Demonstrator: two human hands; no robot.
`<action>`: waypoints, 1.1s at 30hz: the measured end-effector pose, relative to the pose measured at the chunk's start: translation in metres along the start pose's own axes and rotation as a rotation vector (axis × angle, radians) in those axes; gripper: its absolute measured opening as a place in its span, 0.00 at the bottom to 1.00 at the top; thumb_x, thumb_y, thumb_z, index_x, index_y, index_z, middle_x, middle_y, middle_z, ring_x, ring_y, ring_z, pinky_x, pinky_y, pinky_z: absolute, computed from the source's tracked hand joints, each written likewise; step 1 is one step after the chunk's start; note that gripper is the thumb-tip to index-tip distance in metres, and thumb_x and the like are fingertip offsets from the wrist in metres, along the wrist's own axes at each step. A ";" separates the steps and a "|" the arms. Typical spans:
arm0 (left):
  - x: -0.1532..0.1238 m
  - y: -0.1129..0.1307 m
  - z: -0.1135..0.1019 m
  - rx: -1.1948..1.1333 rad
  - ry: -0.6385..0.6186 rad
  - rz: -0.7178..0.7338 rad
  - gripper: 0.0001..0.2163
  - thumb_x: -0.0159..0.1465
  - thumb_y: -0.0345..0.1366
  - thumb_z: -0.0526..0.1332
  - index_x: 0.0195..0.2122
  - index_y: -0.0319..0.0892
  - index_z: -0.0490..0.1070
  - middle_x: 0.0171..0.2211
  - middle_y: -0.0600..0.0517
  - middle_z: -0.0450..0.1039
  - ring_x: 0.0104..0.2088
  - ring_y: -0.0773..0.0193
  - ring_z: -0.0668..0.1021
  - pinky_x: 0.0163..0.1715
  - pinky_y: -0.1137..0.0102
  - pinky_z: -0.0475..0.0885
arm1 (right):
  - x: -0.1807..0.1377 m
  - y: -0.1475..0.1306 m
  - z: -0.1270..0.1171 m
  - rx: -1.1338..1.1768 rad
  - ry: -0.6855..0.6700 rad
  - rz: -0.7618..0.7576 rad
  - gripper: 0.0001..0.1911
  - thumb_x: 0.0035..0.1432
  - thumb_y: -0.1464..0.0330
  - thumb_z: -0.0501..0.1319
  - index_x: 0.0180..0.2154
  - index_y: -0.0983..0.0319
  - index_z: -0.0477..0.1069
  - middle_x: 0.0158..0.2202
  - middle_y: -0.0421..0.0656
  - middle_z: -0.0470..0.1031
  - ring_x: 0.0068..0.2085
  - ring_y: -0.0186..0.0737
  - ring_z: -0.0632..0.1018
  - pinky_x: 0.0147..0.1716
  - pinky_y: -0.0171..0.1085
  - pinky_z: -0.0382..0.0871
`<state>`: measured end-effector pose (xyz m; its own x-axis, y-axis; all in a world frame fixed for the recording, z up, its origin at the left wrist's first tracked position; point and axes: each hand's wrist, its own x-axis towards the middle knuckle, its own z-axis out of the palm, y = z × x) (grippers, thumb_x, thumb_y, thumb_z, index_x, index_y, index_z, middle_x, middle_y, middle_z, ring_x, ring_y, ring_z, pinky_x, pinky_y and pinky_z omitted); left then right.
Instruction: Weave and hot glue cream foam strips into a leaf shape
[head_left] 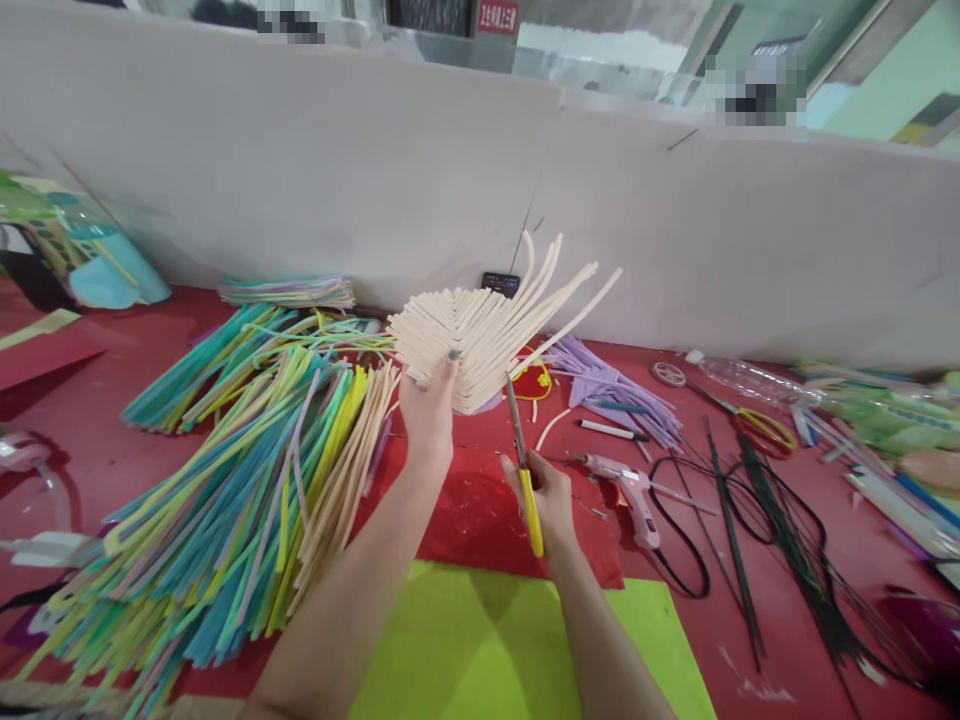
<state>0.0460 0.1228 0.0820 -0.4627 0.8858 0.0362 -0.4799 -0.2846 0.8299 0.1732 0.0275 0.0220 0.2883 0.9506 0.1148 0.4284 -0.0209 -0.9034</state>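
Observation:
My left hand [429, 408] is closed on a woven piece of cream plastic strips [469, 340], held up above the red table with its loose ends fanning to the upper right. My right hand [546, 498] grips yellow-handled scissors [523, 463]; the blades point up at the lower edge of the woven piece. Both forearms reach in from the bottom of the view.
A big heap of blue, green, yellow and cream strips [240, 490] lies at the left. A pink glue gun [634, 495] with a black cord, a purple strip bundle [611, 385], dark wires [780, 520], red-handled scissors [761, 425], a green sheet [487, 650] and a white partition [375, 170] surround the hands.

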 end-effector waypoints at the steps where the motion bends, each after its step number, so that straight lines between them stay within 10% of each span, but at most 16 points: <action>1: 0.000 0.000 0.000 0.003 0.004 -0.002 0.18 0.53 0.33 0.70 0.46 0.40 0.73 0.46 0.47 0.78 0.52 0.59 0.76 0.55 0.64 0.70 | 0.000 0.000 0.000 0.002 -0.003 0.004 0.25 0.49 0.51 0.61 0.19 0.59 0.51 0.18 0.32 0.47 0.22 0.28 0.53 0.19 0.31 0.48; 33: 0.006 -0.002 -0.002 0.015 -0.035 0.004 0.19 0.53 0.34 0.70 0.46 0.39 0.73 0.49 0.44 0.76 0.50 0.59 0.77 0.53 0.66 0.71 | 0.002 0.007 0.003 0.095 -0.134 0.121 0.23 0.49 0.49 0.61 0.22 0.59 0.57 0.17 0.32 0.48 0.21 0.29 0.55 0.19 0.31 0.48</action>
<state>0.0422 0.1279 0.0796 -0.4385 0.8968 0.0591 -0.4669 -0.2835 0.8376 0.1744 0.0300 0.0148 0.2138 0.9757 -0.0469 0.3126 -0.1139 -0.9430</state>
